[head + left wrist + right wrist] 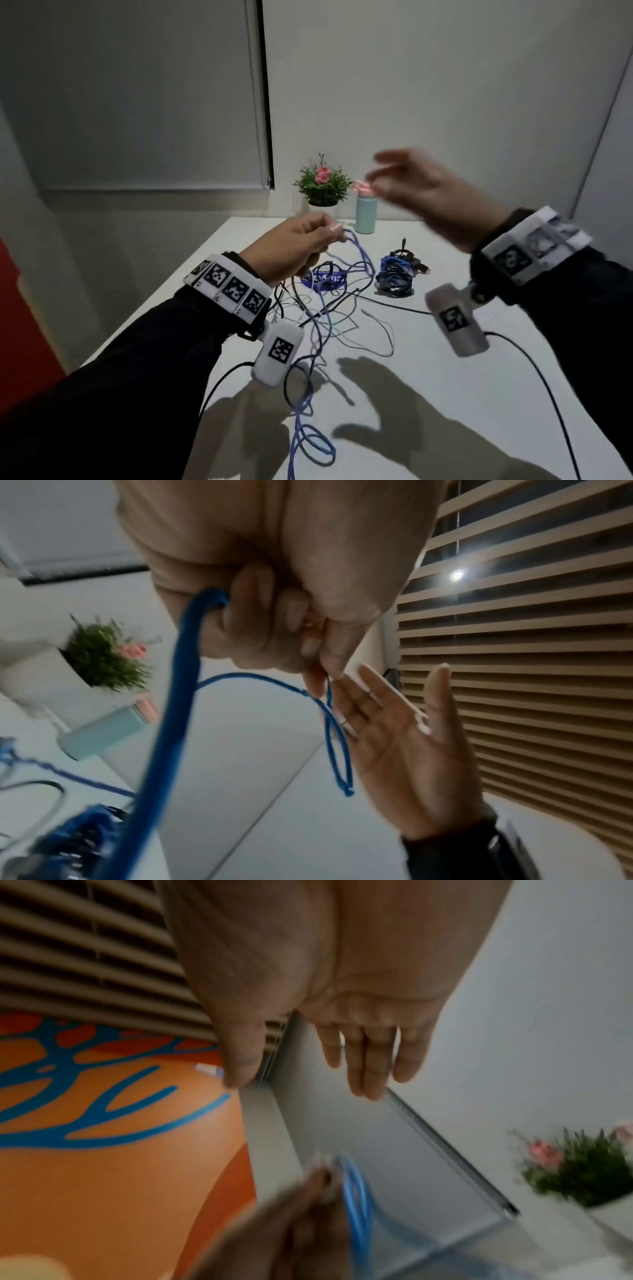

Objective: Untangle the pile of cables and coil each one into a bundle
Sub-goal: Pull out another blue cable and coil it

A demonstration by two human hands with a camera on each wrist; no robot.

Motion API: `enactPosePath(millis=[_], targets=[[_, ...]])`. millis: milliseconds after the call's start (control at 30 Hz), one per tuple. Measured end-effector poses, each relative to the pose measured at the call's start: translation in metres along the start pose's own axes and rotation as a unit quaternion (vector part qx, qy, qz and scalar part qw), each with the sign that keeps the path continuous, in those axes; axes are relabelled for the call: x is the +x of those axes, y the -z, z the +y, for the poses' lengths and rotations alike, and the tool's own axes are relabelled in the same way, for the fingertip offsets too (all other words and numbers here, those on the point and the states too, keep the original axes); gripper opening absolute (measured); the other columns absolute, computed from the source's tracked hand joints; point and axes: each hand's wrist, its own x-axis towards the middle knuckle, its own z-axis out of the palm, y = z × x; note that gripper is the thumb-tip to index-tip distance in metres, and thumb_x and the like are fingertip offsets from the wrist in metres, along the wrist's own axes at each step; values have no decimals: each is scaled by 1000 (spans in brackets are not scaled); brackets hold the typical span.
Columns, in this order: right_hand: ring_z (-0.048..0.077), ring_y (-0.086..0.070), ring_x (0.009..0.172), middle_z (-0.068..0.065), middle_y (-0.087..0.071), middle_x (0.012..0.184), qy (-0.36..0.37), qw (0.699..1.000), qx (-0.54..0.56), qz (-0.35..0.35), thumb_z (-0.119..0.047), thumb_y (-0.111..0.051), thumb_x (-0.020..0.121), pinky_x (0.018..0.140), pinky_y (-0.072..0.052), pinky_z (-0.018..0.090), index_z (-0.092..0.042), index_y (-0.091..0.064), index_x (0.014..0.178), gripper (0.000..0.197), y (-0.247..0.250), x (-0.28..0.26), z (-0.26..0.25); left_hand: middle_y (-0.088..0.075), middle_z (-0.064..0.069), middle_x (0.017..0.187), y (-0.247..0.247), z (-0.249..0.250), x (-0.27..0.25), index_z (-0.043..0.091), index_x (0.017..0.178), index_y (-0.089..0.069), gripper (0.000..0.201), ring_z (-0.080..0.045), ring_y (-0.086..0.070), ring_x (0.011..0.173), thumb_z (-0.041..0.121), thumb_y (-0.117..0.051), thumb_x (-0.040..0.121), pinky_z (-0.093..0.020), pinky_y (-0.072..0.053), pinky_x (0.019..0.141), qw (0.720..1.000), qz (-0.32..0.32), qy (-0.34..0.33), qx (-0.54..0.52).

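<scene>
Head view: left hand (294, 246) pinches a thin blue braided cable (322, 318) up off the tangled cable pile (329, 308) on the white table (445, 394), likely to free its length. At two o'clock, the right hand (428, 195) hovers, fingers loosely spread, empty.

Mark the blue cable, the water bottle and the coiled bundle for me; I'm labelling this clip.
blue cable (178, 696), left wrist view, strand below the fist
water bottle (365, 214), head view, teal body
coiled bundle (394, 277), head view, middle of coil
</scene>
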Motion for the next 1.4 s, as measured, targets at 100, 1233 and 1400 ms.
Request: enactPosePath(millis=[100,1233,1400], targets=[[9,-70,79,-3,-72,87,-21,984,-127,-120,-26,-66,93,75,-57,26,-12,-61,109,22,-34,-10,7,-38,8,57,-9,18,8,19,88,-59,16,-5,-30,44,31,-58,99,-17,-28,41,997,-34,-39,-55],[11,-37,48,-15,-45,53,-6,997,-37,70,-25,-54,99,49,-36,32,-23,-64,87,15,-16,8,45,-33,11,49,5,12,1,16,69,-55,36,-10,-29,44,31,-55,102,-21,-30,44,1000,10,-7,25],[10,-34,47,-13,-43,53,-19,979,12,203,-28,-59,96,46,-30,24,-24,-69,87,14,4,19,82,-23,6,49,-3,-2,-14,19,57,-45,41,-12,-16,44,33,-55,94,-24,-13,46,987,-63,39,-141]])
